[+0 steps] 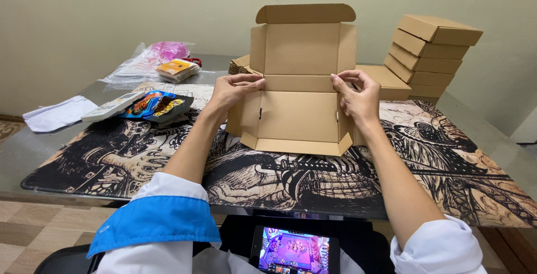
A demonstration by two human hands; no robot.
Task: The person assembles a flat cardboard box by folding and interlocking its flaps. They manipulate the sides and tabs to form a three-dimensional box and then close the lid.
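A half-folded cardboard mailer box (299, 112) stood at the middle of the table (33, 151), on a printed black-and-tan desk mat (313, 179). Its lid and tuck flap were raised upright at 12 o'clock, and the front wall was tipped toward the person, so the inside lay open to view.

The left hand (232, 92) pinched the box's left side wall at 9 o'clock, fingers closed on the cardboard edge. The right hand (358, 98) gripped the right side wall at 3 o'clock in the same way. Holding both sides at once seemed to keep the walls square and upright.

At 1 to 2 o'clock from the box, a stack of finished closed boxes (430, 56) stood fanned near the wall, well apart from the hands. Just behind the box lay flat unfolded blanks (386, 81), within easy reach.

At 10 o'clock lay a colourful snack packet (156, 106), touching a white remote control (112, 106). Farther off at 10 to 11 o'clock sat clear plastic bags (151, 61). A folded white paper (56, 114) lay at 9 o'clock.

At 6 o'clock, in the person's lap, a phone (293, 249) showed a bright game screen.
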